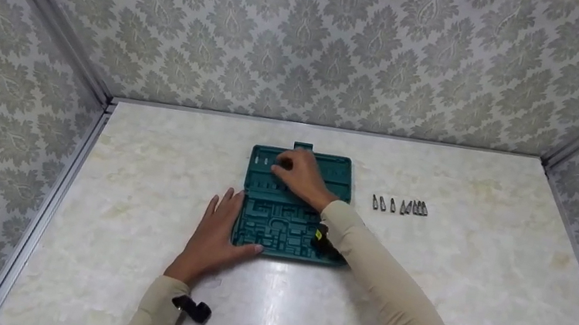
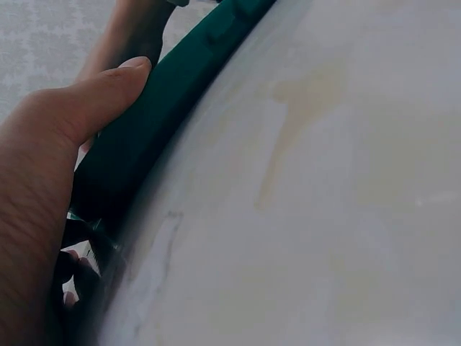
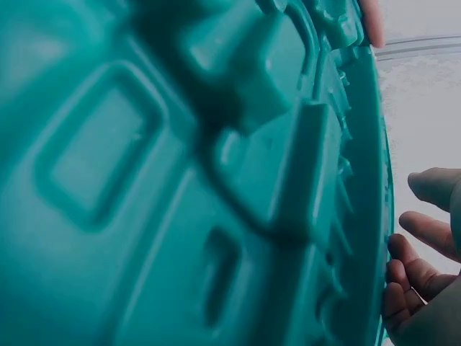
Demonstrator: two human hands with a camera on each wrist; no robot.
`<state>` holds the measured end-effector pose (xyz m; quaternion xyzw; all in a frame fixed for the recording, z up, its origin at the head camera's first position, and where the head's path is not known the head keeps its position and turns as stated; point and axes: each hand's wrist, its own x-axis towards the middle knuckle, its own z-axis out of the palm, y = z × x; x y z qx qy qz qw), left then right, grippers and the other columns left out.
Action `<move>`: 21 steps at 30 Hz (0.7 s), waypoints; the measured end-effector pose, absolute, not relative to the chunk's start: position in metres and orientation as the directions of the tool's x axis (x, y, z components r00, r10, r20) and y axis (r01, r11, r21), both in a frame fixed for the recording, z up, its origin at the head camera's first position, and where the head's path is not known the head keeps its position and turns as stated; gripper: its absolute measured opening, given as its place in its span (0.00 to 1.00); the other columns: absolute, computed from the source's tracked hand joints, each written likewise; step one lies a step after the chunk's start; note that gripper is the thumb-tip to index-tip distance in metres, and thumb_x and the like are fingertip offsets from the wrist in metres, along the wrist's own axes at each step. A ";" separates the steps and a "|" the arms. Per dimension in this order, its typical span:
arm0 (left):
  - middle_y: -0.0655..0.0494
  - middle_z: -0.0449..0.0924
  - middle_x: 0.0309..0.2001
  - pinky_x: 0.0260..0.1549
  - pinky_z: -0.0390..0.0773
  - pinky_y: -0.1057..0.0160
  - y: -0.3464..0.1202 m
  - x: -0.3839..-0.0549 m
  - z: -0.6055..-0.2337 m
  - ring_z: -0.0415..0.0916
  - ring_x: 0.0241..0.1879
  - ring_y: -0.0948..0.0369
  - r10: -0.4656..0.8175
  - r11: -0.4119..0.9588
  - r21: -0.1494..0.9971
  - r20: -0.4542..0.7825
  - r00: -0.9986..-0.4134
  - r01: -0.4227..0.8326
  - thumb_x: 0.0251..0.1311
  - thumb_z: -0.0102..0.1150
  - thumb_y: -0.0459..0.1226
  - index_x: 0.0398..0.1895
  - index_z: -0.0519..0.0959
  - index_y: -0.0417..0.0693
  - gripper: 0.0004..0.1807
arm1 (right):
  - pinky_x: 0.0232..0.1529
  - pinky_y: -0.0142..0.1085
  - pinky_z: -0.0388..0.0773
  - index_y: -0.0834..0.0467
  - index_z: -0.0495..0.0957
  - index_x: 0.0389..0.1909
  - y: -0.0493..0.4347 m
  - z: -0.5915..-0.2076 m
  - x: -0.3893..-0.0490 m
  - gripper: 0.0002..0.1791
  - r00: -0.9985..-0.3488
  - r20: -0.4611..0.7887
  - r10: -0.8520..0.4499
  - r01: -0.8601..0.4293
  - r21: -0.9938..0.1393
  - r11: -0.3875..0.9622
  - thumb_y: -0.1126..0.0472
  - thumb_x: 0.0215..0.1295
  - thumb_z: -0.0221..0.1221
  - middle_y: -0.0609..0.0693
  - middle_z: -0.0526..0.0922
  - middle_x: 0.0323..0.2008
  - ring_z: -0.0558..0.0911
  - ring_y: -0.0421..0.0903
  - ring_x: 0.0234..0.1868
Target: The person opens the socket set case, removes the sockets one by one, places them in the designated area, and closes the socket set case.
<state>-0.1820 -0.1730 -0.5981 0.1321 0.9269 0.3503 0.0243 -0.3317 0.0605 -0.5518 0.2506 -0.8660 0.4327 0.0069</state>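
A green plastic tool case (image 1: 273, 254) lies unfolded on the table, its moulded compartments facing up. My left hand (image 1: 217, 236) rests at the near left corner, fingers extended along the left side and thumb on the front edge. In the left wrist view that thumb (image 2: 115, 90) touches the green rim. Over the far half of the case, my right hand (image 1: 302, 176) has its thumb and fingers bent together near the slots; whatever lies between the fingertips is hidden. Two small pale pieces (image 1: 261, 160) sit in the case left of it. Several small metal bits (image 1: 393, 205) lie right of the case.
A pale marbled table (image 1: 143, 178) holds everything. Patterned wall panels (image 1: 311, 41) enclose its back and sides. A latch tab (image 1: 303, 146) sticks out from the far edge of the case. Black wrist cameras (image 1: 192, 308) are strapped to both wrists.
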 end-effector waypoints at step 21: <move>0.48 0.43 0.91 0.86 0.38 0.41 -0.173 -0.180 -0.597 0.35 0.90 0.50 0.250 0.734 0.640 0.056 -0.967 0.227 0.55 0.68 0.77 0.93 0.45 0.50 0.74 | 0.64 0.57 0.73 0.62 0.86 0.66 0.030 -0.551 -0.336 0.21 -0.915 0.151 -0.374 -0.378 -0.643 0.666 0.56 0.80 0.67 0.60 0.86 0.59 0.79 0.58 0.60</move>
